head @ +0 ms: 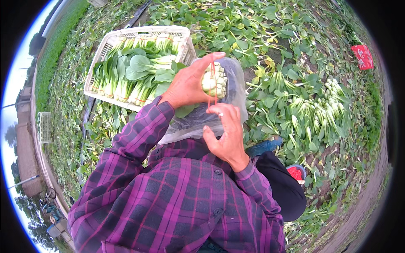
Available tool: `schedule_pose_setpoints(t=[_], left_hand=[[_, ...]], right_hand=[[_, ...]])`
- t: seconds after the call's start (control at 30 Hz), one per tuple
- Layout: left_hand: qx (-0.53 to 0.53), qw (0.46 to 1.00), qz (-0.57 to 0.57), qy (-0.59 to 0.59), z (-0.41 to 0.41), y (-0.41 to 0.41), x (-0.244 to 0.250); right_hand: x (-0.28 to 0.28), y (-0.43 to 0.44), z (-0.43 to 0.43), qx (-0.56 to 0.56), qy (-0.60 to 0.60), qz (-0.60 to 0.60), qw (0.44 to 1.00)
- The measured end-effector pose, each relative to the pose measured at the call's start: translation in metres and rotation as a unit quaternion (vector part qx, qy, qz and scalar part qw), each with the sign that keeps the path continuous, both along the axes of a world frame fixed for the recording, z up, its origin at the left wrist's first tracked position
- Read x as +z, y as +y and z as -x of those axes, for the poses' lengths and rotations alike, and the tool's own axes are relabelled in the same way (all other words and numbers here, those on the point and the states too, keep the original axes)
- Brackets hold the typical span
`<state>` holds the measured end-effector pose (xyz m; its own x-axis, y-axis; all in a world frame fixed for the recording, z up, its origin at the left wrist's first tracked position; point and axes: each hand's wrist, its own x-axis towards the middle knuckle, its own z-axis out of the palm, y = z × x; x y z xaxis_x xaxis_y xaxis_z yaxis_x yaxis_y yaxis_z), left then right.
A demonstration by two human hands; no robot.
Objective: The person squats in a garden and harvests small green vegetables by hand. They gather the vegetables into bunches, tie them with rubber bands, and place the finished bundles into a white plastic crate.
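Observation:
My left hand [190, 82] is closed around a bunch of bok choy [218, 83], its pale stem ends facing right over a sheet of clear and dark plastic [235, 91] on my lap. A red rubber band [215, 80] passes across the stem ends, stretched between my left thumb and the fingers of my right hand [226, 132]. The right thumb is apart from its fingers, which hook the band's lower end. The bunch's leaves are largely hidden behind my left hand.
A white plastic crate [142, 31] of banded bok choy bunches stands at the upper left. Loose bok choy [319, 110] lies on the leafy ground at right, near a bowl of red rubber bands [295, 173]. Further off are a red bag [362, 57] and another crate [45, 127].

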<state>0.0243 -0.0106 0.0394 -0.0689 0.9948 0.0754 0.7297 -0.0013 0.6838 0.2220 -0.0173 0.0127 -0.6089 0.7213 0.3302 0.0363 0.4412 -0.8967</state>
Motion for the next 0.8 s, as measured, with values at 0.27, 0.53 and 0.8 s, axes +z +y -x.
schedule_pose_setpoints(t=[0.27, 0.53, 0.8], left_hand=[[0.033, 0.995, 0.026, -0.089, 0.006, 0.002, -0.013], [0.032, 0.998, 0.016, -0.043, 0.001, 0.004, -0.009], [0.006, 0.996, 0.017, -0.088, 0.003, 0.009, -0.017]], right_hand=[[0.003, 0.005, 0.038, 0.035, 0.124, -0.087, 0.988], [-0.06, 0.021, 0.028, -0.074, 0.322, 0.565, 0.756], [-0.1, 0.045, 0.031, -0.059, 0.327, 0.663, 0.671]])
